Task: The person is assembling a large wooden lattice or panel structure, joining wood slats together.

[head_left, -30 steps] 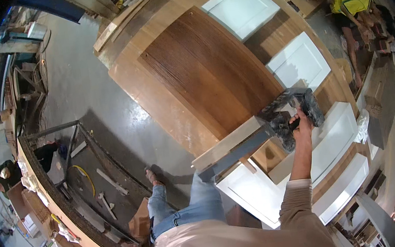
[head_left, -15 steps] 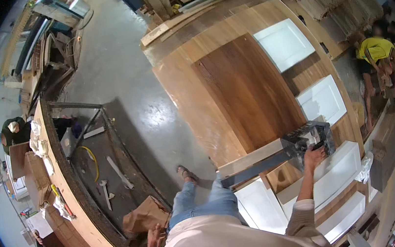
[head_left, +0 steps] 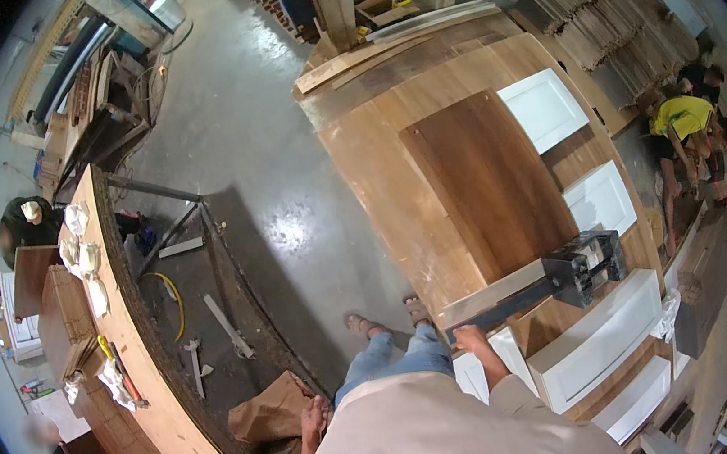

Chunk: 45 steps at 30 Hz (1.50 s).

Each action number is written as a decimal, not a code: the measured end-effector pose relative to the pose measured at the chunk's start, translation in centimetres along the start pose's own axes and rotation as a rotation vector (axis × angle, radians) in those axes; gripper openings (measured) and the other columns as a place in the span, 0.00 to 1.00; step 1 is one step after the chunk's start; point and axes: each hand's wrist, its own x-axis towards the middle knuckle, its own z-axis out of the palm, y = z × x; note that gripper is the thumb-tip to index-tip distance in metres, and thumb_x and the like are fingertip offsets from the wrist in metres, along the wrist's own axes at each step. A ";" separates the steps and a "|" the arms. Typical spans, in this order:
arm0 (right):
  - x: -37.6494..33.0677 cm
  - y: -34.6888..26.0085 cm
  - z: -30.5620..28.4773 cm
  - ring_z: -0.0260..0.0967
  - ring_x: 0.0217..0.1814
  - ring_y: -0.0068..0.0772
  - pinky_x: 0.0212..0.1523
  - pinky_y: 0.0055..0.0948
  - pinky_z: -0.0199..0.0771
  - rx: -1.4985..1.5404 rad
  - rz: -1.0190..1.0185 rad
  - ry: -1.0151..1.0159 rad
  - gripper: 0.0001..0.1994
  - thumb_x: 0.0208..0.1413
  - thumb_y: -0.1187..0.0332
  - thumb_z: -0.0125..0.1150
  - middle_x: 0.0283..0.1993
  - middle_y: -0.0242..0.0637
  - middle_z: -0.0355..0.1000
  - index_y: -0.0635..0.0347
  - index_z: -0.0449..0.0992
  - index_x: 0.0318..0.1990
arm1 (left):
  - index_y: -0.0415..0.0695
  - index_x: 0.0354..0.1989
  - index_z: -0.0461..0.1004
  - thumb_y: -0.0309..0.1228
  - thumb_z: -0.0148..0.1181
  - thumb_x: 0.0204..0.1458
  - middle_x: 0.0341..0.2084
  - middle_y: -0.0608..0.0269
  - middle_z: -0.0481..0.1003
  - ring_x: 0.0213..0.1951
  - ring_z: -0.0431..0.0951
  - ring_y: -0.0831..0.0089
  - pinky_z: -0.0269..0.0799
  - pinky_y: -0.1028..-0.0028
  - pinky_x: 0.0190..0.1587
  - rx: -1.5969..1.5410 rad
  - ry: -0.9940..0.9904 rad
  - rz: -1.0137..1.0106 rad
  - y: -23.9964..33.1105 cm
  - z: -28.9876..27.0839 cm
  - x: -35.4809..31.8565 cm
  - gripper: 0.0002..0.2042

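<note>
My left hand (head_left: 315,412) is held low beside my hip, at the right edge of a crumpled brown paper sheet (head_left: 268,413). Its fingers are bent together; whatever they hold is too small to make out. My right hand (head_left: 470,338) rests with curled fingers at the near left end of a dark grey flat bar (head_left: 505,308). Anything inside that grip is hidden. The bar runs right to a black box-shaped device (head_left: 582,268), which stands on the wooden worktable (head_left: 387,197) apart from my hand. A pale wood strip (head_left: 492,296) lies along the bar's far side.
A large brown wooden panel (head_left: 490,184) lies on the table, with white panels (head_left: 544,109) to its right. White drawer-like pieces (head_left: 595,339) sit nearer. At left stands a metal frame (head_left: 222,253) with a yellow hose (head_left: 175,304). People work at both sides.
My right hand has left the black device and moved left to the bar's end. My left hand has drawn in, its fingers more bent. My view and stance have shifted.
</note>
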 end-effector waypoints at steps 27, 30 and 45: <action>26.6 -19.4 -34.3 0.25 0.75 0.40 0.69 0.48 0.29 -0.506 0.073 1.039 0.33 0.63 0.48 0.28 0.73 0.42 0.28 0.61 0.39 0.68 | 0.36 0.50 0.64 0.54 0.48 0.55 0.36 0.49 0.74 0.33 0.78 0.63 0.75 0.66 0.33 0.102 0.156 -0.404 18.1 -6.6 4.1 0.30; 27.2 -21.8 -29.7 0.29 0.74 0.42 0.69 0.48 0.31 -0.507 -0.032 1.066 0.32 0.63 0.50 0.34 0.72 0.44 0.33 0.63 0.42 0.67 | 0.37 0.49 0.66 0.55 0.47 0.54 0.35 0.51 0.75 0.34 0.78 0.63 0.75 0.66 0.33 0.176 -0.017 -0.183 19.8 -7.2 5.0 0.29; 23.1 -21.9 -0.5 0.53 0.61 0.49 0.59 0.44 0.56 -0.641 -0.544 0.966 0.25 0.59 0.56 0.46 0.59 0.51 0.54 0.66 0.58 0.57 | 0.40 0.44 0.72 0.57 0.47 0.54 0.31 0.61 0.75 0.32 0.75 0.73 0.71 0.76 0.33 -0.224 0.244 -0.088 15.5 -5.0 8.6 0.29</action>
